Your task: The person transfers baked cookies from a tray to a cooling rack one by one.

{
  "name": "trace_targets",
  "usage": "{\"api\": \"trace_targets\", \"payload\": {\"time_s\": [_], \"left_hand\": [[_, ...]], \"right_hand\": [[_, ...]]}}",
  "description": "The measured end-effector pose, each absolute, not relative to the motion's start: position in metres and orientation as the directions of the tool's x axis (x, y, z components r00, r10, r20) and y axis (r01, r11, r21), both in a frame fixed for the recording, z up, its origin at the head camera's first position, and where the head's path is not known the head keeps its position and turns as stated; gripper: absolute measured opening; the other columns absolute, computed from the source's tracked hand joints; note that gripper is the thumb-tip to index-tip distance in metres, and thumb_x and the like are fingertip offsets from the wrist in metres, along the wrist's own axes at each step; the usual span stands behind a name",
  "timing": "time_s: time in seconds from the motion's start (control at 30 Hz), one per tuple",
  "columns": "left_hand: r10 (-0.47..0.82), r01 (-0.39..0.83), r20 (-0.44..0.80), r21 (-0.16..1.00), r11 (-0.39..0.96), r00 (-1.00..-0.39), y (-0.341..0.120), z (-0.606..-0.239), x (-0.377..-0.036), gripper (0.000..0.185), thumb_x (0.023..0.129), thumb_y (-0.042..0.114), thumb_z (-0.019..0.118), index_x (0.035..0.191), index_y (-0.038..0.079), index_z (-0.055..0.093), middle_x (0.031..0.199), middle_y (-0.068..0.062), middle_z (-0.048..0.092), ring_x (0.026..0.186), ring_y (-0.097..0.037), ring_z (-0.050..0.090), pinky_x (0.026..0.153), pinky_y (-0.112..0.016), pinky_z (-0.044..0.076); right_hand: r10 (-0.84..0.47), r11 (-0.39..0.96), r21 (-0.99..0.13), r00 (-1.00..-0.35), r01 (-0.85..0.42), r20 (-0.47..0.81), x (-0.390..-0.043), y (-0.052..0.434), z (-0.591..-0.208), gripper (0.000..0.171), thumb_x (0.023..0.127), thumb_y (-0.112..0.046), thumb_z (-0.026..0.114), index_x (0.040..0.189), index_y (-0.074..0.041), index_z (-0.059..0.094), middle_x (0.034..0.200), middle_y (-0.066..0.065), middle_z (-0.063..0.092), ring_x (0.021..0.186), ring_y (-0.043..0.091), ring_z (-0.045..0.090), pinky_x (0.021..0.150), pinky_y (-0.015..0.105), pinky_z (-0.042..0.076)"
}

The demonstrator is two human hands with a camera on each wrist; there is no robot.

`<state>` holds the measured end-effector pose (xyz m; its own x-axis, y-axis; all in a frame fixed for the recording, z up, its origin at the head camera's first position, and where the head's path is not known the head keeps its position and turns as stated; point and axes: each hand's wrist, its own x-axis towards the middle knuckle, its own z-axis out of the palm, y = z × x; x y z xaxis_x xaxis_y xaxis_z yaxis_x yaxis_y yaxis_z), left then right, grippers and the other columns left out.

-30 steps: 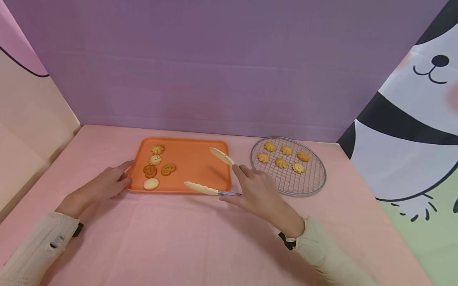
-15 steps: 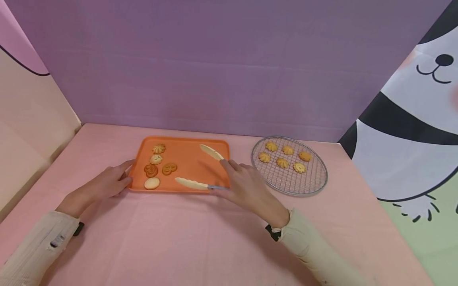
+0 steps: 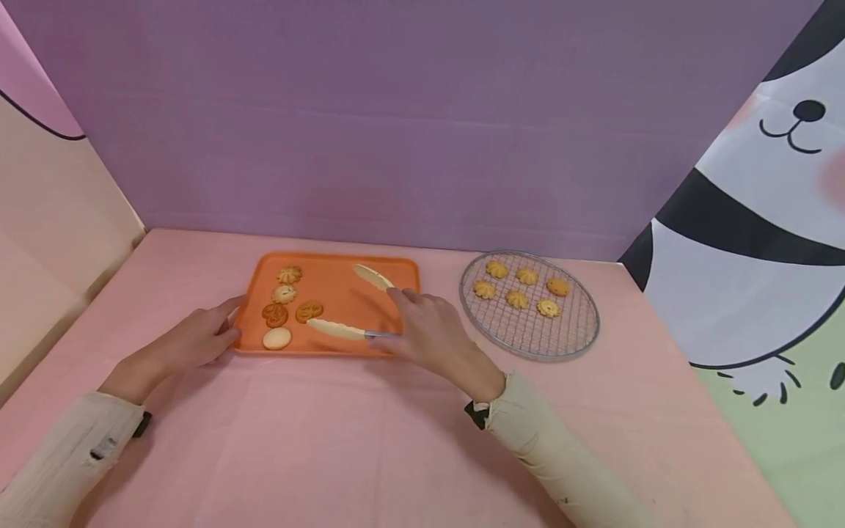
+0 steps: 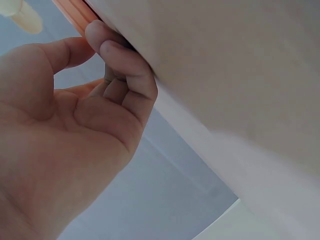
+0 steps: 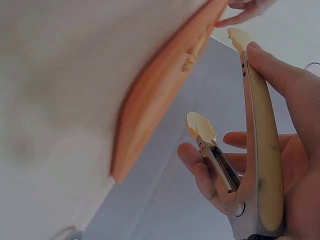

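Note:
My left hand (image 3: 188,341) pinches the left rim of an orange tray (image 3: 359,293); in the left wrist view, thumb and fingers meet at its edge. My right hand (image 3: 432,330) grips a pair of tongs (image 5: 262,150) with cream tips and metal arms. The tongs are spread apart above the tray's right half, nothing between their tips. On the tray's left side lie a flower-shaped cookie (image 3: 289,274), a round crimped cookie (image 3: 284,294), two pretzel-shaped cookies, one at left (image 3: 275,315) and one at right (image 3: 309,312), and a smooth oval cookie (image 3: 276,338).
To the right, a round wire rack (image 3: 541,341) bears several cookies, among them a ring-shaped one (image 3: 549,307) and an oval one (image 3: 557,287). A pink cloth (image 3: 297,440) covers the table. A purple wall (image 3: 396,147) closes off the back.
My right hand has moved left with the spread tongs, from the tray's right edge to further over the tray. The left hand, tray and cookies stay in place.

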<state>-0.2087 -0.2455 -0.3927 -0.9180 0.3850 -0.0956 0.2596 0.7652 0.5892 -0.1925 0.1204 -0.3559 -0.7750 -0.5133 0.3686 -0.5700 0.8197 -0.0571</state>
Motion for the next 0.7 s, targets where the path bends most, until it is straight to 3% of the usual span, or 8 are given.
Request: {"api": "trace_targets", "payload": {"time_s": [0.37, 0.7], "left_hand": [[0.368, 0.231, -0.128, 0.580, 0.781, -0.921, -0.244, -0.392, -0.208, 0.065, 0.100, 0.012, 0.050, 0.153, -0.009, 0.019, 0.068, -0.004, 0.053, 0.056, -0.017, 0.051, 0.053, -0.029, 0.043], [0.358, 0.221, -0.130, 0.582, 0.782, -0.924, -0.245, -0.393, -0.209, 0.065, 0.101, 0.012, 0.051, 0.154, -0.008, 0.019, 0.073, -0.005, 0.053, 0.059, -0.017, 0.051, 0.055, -0.030, 0.044]], "right_hand": [[-0.515, 0.833, -0.049, -0.805, -0.551, 0.293, -0.198, 0.121, -0.373, 0.066, 0.080, -0.059, 0.075, 0.117, -0.006, 0.065, 0.078, 0.002, 0.063, 0.059, 0.015, 0.054, 0.057, 0.033, 0.049], [-0.534, 0.809, -0.094, -0.792, -0.581, 0.295, -0.200, 0.121, -0.373, 0.059, 0.082, -0.052, 0.077, 0.116, -0.005, 0.065, 0.066, -0.005, 0.050, 0.054, 0.012, 0.047, 0.055, 0.031, 0.046]]}}
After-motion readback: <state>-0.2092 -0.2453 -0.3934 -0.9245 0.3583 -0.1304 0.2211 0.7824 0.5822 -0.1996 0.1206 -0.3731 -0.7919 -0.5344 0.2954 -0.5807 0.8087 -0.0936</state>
